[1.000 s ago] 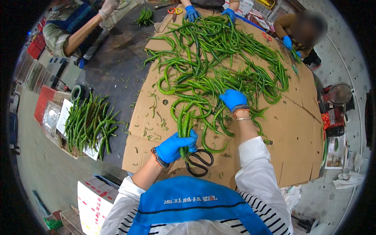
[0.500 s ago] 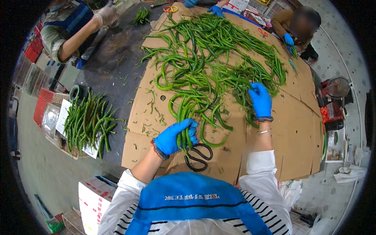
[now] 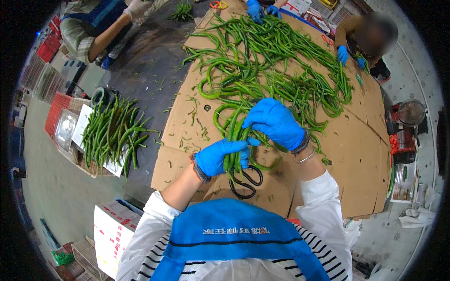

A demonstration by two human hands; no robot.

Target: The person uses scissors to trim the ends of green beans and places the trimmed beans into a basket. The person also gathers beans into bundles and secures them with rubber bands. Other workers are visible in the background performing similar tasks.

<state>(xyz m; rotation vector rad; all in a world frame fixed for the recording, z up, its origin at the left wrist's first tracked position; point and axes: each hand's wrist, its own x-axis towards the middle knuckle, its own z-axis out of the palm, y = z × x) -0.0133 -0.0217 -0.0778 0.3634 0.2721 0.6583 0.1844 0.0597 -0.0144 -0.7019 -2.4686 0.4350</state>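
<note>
My left hand (image 3: 213, 159), in a blue glove, grips an upright bunch of long green peppers (image 3: 230, 157) near the front of the cardboard sheet (image 3: 342, 164). My gloved right hand (image 3: 272, 122) is at that bunch's upper end, fingers bent and closed on a pepper there. Black-handled scissors (image 3: 244, 195) lie just under the bunch, their blades not visible. Beyond both hands spreads a big loose heap of curved green peppers (image 3: 262, 42), with small scraps along its left side.
Another pile of peppers (image 3: 108, 131) lies at left on the dark tabletop (image 3: 154, 56). A co-worker (image 3: 93, 37) stands upper left; another co-worker's gloved hands (image 3: 255, 11) work at the far edge; a third person (image 3: 347, 33) is upper right. A white carton (image 3: 110, 234) stands lower left.
My right hand has left the heap and swung left onto the top of the held bunch, its fingers closing there. My left hand still holds the bunch, appearing slightly higher and further right.
</note>
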